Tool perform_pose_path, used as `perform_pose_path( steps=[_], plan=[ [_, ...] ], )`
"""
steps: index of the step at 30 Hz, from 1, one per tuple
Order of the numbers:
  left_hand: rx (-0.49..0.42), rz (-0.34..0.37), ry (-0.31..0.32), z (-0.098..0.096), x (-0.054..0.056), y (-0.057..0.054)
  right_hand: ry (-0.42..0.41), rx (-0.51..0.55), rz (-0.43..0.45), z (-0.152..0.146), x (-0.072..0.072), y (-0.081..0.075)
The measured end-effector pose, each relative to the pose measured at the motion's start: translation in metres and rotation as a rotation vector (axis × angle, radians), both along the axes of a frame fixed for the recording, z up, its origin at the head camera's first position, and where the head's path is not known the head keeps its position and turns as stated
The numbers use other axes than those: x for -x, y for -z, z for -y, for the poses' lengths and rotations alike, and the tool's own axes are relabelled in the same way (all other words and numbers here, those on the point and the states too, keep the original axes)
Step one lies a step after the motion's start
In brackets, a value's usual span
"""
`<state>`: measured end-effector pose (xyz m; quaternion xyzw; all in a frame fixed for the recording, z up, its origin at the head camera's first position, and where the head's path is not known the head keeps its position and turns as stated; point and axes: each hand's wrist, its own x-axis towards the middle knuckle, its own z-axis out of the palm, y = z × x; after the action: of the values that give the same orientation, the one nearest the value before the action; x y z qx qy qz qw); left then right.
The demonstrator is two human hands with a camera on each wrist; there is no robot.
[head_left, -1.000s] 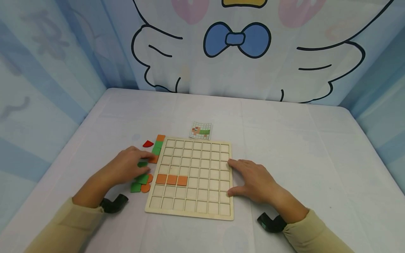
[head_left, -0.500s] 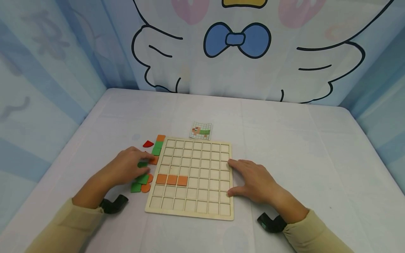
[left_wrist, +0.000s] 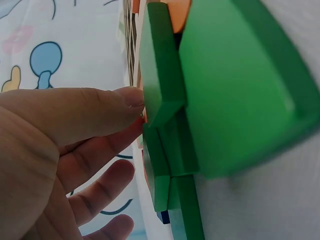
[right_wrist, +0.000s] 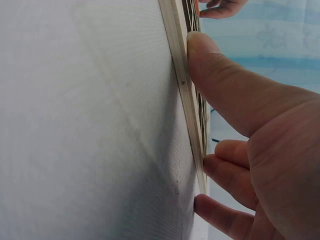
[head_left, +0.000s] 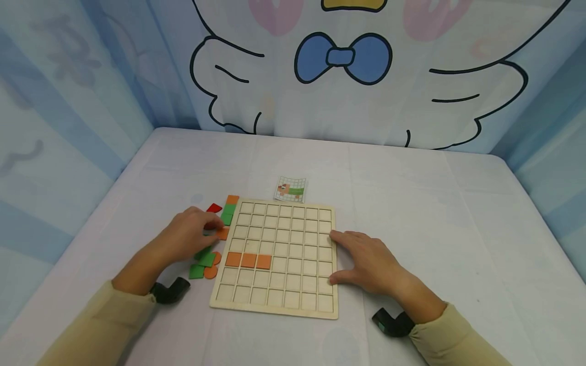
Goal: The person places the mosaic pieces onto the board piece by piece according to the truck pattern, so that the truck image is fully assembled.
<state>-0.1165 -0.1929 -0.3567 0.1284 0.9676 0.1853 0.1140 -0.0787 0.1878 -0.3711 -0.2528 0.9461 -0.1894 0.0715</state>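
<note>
Currently | 1 board (head_left: 293, 283) with 3 orange squares (head_left: 248, 260) | left hand (head_left: 185, 236): grip narrow, hold unclear | right hand (head_left: 373, 263): wide, touching board

A curtained-off booth: blue-and-white fabric curtains printed with cartoon line drawings (head_left: 339, 109) hang behind and beside a white cloth-covered rectangular counter (head_left: 412, 203).

No text, label, brand or number can be read (details on the picture card (head_left: 291, 189) are too small).

Gridded board (head_left: 280, 251) — flat — holds three orange squares (head_left: 248, 260).
</note>
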Motion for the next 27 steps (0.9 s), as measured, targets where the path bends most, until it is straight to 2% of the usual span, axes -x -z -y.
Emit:
perform_pose_path(
  steps=[8, 18, 22, 27],
  plan=[
    [-0.015, -0.002, 0.0, 0.0004, 0.001, -0.0002, -0.005, -0.008, -0.005, 0.0001, 0.0008, 0.0004],
    [-0.033, 0.04, -0.017, 0.0004, 0.0043, 0.002, -0.007, -0.003, 0.0, 0.0008, 0.0012, -0.0007],
    [-0.05, 0.033, 0.0, 0.0016, 0.0053, 0.0023, -0.006, -0.001, -0.002, 0.0004, 0.0011, -0.0003],
    [-0.029, 0.017, 0.005, 0.0024, 0.0062, 0.003, -0.003, -0.004, -0.003, 0.0, 0.0009, 0.0004]
  ],
)
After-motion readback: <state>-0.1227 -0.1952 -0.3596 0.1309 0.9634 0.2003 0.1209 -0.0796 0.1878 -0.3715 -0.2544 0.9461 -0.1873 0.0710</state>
